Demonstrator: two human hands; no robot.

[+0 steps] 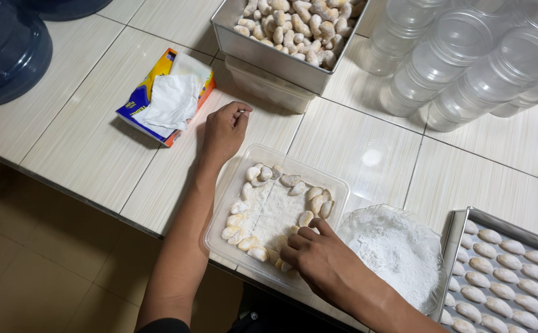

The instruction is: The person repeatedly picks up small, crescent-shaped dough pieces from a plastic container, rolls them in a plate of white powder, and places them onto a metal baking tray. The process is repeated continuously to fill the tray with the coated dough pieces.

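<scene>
Sugar-dusted crescent cookies [253, 237] are being arranged in a clear plastic tray [219, 216] by the right hand [318, 256], fingertips pinching one. The left hand [224, 129] is resting loosely curled, empty, beside it. The cookies could likely be crumbled by pressure. A blue-and-yellow tissue pack [167, 95] is lying left.

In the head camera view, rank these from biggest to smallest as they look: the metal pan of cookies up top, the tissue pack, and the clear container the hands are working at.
1. Clear container and metal pan: too close to rank, since the frame cuts the pan off.
2. Tissue pack, plainly smallest.
</scene>
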